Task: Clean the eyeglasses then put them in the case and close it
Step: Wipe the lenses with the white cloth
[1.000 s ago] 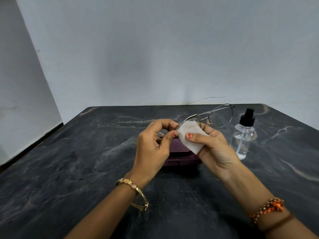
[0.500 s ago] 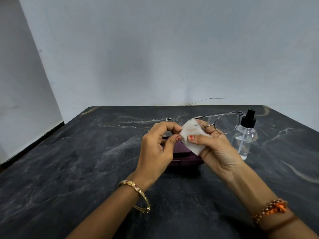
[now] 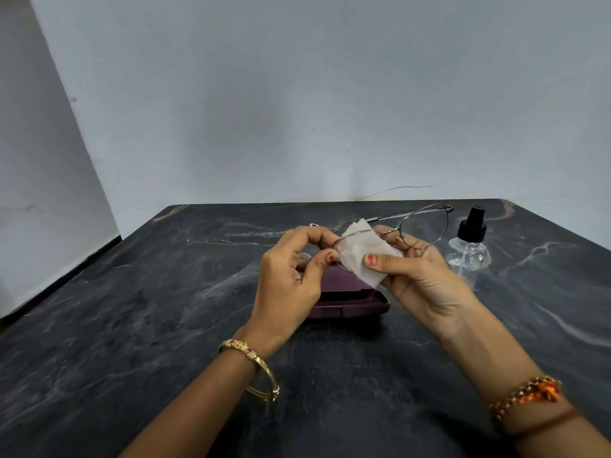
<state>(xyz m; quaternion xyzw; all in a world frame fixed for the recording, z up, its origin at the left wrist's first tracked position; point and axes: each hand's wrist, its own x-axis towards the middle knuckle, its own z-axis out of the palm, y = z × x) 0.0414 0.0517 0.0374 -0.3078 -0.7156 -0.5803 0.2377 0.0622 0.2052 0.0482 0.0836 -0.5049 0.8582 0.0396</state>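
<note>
Eyeglasses (image 3: 410, 231), thin wire-rimmed, are held above the dark marble tabletop's (image 3: 132, 325) far-centre: left hand (image 3: 291, 276) pinches the rim, right hand (image 3: 420, 276) presses white tissue (image 3: 363, 251) onto a lens. Squeeze too hard & frame could bend; purple case (image 3: 350, 295) w/ lid down waits below.

spray bottle (image 3: 468, 251) right of case (image 3: 347, 297)
</note>
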